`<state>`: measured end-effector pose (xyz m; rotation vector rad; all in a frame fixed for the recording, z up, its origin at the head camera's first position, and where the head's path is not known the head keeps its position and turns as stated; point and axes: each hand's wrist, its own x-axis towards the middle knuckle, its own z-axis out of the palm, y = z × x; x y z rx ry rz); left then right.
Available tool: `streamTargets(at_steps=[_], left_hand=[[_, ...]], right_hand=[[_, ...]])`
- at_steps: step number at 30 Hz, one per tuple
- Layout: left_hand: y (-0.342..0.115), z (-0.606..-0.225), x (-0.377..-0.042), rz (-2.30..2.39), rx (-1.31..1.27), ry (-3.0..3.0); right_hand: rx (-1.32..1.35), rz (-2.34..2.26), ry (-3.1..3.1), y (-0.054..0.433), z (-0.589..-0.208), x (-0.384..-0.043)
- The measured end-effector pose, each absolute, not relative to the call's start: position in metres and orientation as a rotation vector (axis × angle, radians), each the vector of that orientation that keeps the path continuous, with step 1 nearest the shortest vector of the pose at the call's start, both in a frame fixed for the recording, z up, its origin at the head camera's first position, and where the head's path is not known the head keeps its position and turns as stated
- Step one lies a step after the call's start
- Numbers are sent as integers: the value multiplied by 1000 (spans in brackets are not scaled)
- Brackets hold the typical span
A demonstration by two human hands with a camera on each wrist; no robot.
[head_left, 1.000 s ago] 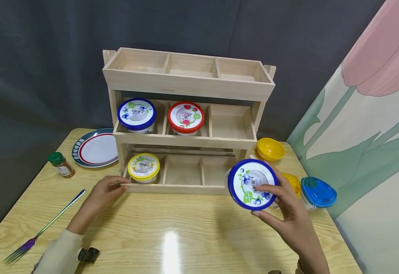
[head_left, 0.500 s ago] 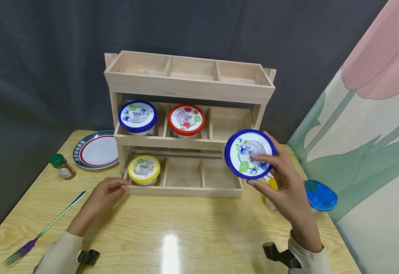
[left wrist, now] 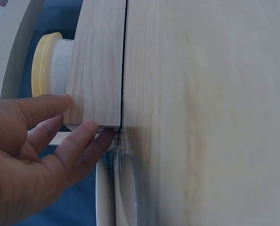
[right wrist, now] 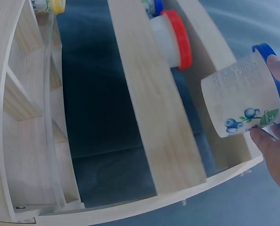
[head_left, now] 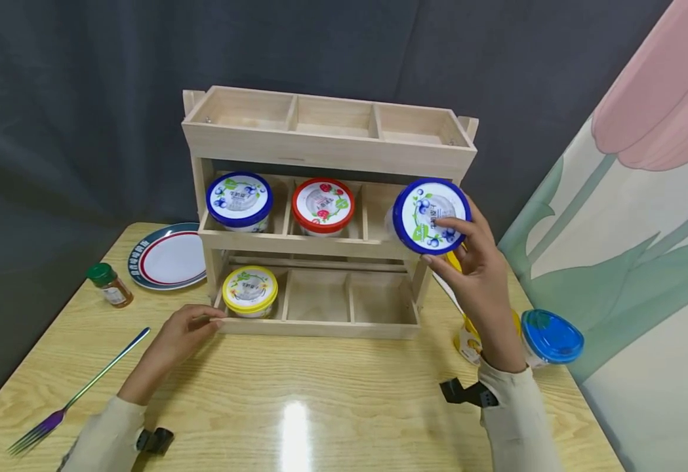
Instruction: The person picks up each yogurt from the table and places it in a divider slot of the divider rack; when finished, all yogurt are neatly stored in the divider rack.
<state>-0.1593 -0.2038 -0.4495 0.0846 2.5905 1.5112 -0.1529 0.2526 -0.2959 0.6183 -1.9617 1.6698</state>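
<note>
My right hand (head_left: 478,288) grips a round tub with a blue lid (head_left: 431,216) and blueberry pictures, thumb and fingers around the lid's rim. In the right wrist view, the tilted tub (right wrist: 243,96) is held at the right end of the wooden rack's middle tier (head_left: 320,244), beside a red-lidded tub (head_left: 323,206). Another blue-lidded tub (head_left: 239,200) sits in that tier's left compartment. My left hand (head_left: 185,334) holds the front left corner of the bottom tier, fingers (left wrist: 78,141) against the wood. Just above them sits a yellow-lidded tub (head_left: 250,291).
At the left are a plate (head_left: 172,259), a green-capped spice jar (head_left: 110,286) and a fork (head_left: 80,393). On the right stand a blue-lidded container (head_left: 552,337) and a yellow container (head_left: 469,341), partly behind my right arm. A dark curtain hangs behind the rack.
My right hand has raised the blue-lidded tub from beside the bottom tier up to the right end of the middle tier. My left hand stays at the rack's corner.
</note>
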Motion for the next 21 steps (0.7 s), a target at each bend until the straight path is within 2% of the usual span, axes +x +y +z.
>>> streamTargets(at_steps=[9, 21], left_hand=[[-204, -450, -159, 1507, 112, 2608], [-204, -449, -160, 1532, 104, 2577]], right_hand=[[610, 1623, -2034, 257, -309, -181], [436, 1489, -2239, 257, -315, -201]])
